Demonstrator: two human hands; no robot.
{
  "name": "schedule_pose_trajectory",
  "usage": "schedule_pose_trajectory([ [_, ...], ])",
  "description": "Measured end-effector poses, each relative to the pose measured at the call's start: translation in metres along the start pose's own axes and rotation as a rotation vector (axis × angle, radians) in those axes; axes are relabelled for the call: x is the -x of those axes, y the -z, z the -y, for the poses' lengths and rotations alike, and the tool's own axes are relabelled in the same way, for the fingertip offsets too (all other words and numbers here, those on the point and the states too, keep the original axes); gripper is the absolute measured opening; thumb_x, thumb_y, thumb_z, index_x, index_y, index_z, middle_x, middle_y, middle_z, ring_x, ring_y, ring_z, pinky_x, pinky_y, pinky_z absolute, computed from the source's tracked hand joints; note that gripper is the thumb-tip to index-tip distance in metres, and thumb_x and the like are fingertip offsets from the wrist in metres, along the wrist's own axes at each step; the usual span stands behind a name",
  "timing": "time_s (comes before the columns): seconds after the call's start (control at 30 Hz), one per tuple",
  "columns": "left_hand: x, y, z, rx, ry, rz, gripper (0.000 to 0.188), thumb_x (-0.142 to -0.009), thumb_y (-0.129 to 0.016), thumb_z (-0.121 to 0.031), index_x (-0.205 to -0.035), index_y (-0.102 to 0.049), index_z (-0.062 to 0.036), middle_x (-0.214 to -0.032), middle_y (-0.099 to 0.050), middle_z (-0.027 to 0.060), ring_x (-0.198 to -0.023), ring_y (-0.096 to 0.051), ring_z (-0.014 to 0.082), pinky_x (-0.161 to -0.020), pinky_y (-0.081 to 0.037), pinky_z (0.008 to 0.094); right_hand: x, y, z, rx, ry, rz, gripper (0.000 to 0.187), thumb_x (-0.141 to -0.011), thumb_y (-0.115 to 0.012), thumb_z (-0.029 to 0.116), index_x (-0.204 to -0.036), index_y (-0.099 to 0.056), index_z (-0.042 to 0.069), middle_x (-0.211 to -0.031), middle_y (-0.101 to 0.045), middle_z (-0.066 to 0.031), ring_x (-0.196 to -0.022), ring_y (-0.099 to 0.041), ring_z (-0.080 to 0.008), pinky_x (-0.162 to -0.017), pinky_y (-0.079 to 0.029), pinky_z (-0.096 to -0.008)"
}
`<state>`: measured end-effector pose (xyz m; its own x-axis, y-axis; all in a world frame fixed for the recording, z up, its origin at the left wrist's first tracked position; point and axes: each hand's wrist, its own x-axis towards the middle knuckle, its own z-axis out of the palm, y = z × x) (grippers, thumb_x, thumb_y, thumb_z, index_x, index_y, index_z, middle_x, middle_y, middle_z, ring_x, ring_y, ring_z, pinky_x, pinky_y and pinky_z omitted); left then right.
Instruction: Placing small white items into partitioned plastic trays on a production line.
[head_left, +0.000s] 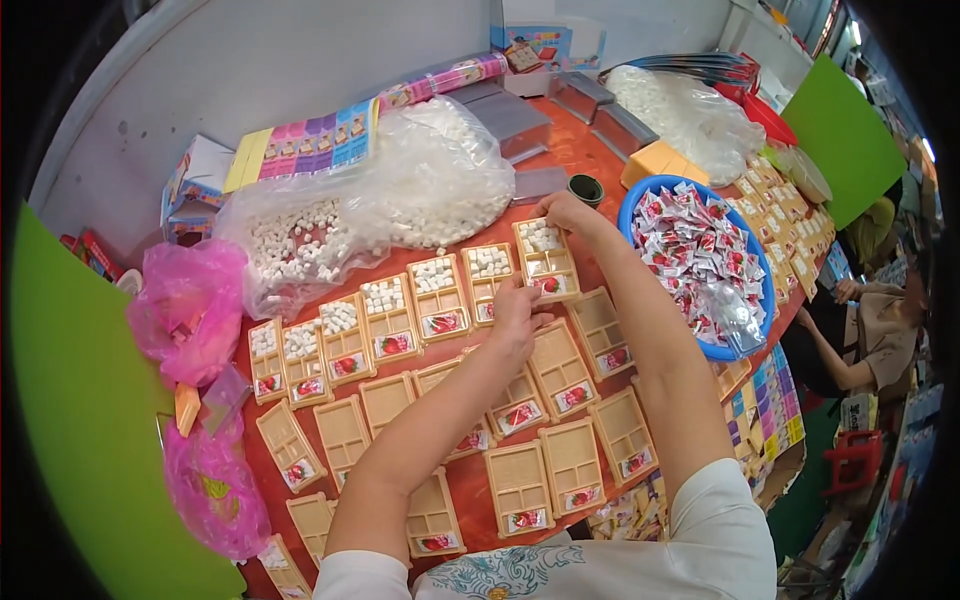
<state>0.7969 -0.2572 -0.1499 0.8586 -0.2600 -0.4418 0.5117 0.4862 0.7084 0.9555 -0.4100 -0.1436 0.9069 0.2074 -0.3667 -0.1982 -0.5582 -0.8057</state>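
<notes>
A beige compartment tray [552,267] with white cubes in its upper part and a red-and-white sachet at its lower end is between my hands. My right hand [572,214] grips its far end near the right corner. My left hand [513,318] is closed at its lower left corner, fingertips partly hidden. To the left runs a row of like trays [392,316], each holding white cubes and a sachet with a strawberry picture. Nearer me lie more trays [520,487] with sachets but no cubes; my left forearm covers some.
Clear bags of white cubes [440,170] lie behind the row. A blue basin [628,215] of sachets stands at the right, near a dark round container [586,188] and grey boxes [622,130]. Pink plastic bags [190,300] hang at the left edge. Another person [885,335] sits at far right.
</notes>
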Motion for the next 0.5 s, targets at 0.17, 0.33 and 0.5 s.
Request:
schedule_pose_trajectory([
  [0.17,-0.004,0.009,0.008,-0.028,-0.036,0.054,0.036,-0.081,-0.045,-0.001,-0.118,-0.044,-0.0034,-0.098,-0.056,0.0069,-0.083,-0.052,0.0178,-0.071,-0.048,0.0337,-0.037,-0.006,-0.025,0.190,0.176,-0.122,0.036,-0.060,-0.046,-0.008,-0.088,-0.069,0.000,-0.067,-0.063,-0.0065,-0.058,-0.058,-0.0162,-0.049,-0.045,-0.0289],
  [0.33,0.019,0.005,-0.003,0.046,0.001,-0.011,0.041,-0.079,-0.049,0.002,-0.119,-0.042,0.0016,-0.090,-0.053,0.0072,-0.078,-0.051,0.0156,-0.075,-0.043,0.0298,-0.034,-0.017,-0.026,0.131,0.127,-0.157,0.030,-0.063,-0.046,-0.007,-0.083,-0.067,-0.002,-0.065,-0.062,-0.0066,-0.057,-0.057,-0.0149,-0.048,-0.045,-0.0288],
  [0.5,0.011,0.024,0.005,0.103,0.017,0.159,0.056,-0.076,-0.052,0.004,-0.129,-0.034,0.0061,-0.091,-0.049,0.0058,-0.077,-0.051,0.0147,-0.077,-0.041,0.0304,-0.031,-0.023,-0.031,-0.004,0.143,-0.238,0.026,-0.067,-0.049,-0.002,-0.086,-0.067,-0.001,-0.067,-0.062,-0.0054,-0.057,-0.057,-0.0139,-0.048,-0.044,-0.0283],
])
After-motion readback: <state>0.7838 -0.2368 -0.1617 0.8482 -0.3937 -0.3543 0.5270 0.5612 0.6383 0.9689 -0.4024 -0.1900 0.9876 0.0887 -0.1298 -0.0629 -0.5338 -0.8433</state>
